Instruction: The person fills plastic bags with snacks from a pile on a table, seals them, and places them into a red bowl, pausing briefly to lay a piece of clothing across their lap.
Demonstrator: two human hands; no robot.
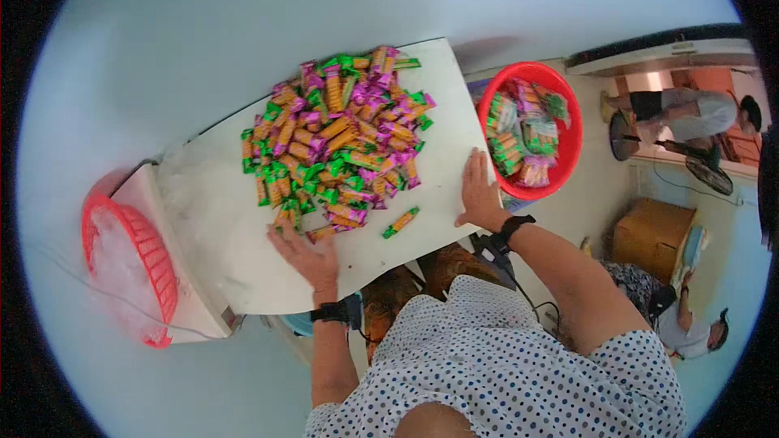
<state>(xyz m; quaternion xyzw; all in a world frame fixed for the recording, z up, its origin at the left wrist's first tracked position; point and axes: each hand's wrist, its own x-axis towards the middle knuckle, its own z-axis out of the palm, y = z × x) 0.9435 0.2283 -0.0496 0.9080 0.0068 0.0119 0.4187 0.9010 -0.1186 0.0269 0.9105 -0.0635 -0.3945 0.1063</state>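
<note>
A large heap of small wrapped biscuit packs [333,138], orange-brown with green or purple ends, lies on the white table [442,146]. My left hand [307,258] is at the heap's near left edge, palm down and fingers outstretched, the fingertips right at the nearest packs. Flat on the table's right edge rests my right hand [480,196], fingers stretched forward and nothing in it. Between the two hands, one single pack [401,222] with green ends lies apart from the heap. Both wrists wear black straps.
Just beyond the table's right edge stands a red basin [574,130] holding larger bundled packs. A red plastic basket [150,251] with whitish clear plastic is at the left. Farther right are a cardboard box [653,234], fans [707,172] and two other people.
</note>
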